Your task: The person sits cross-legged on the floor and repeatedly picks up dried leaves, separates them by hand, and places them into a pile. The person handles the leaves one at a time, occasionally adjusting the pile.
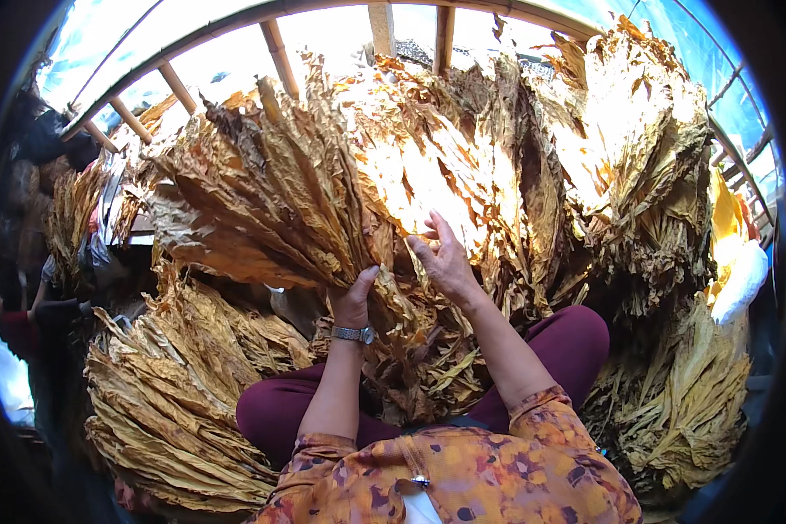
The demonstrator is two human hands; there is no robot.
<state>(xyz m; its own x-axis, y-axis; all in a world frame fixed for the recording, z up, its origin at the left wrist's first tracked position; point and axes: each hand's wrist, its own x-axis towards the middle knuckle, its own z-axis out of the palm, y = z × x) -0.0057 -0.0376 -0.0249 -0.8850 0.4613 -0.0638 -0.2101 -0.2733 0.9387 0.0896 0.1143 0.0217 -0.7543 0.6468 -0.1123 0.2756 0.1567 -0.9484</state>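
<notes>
My left hand (354, 298), with a metal watch (354, 333) on its wrist, grips the narrow stem end of a fanned bundle of dried tobacco leaves (268, 190). The bundle spreads up and to the left, brown and yellow with crumpled edges. To its right, my right hand (442, 259) is raised with fingers apart and holds nothing. Beyond that hand lies a sunlit heap of dried leaves (426, 150). Loose leaf scraps (426, 367) cover the space between my crossed legs.
Leaf piles rise at my left (177, 399), far right (648, 164) and near right (681, 399). A bamboo railing (275, 56) arcs behind the heap. A white bundle (740, 281) sits at the right edge. Another person's arm (42, 288) shows at the far left.
</notes>
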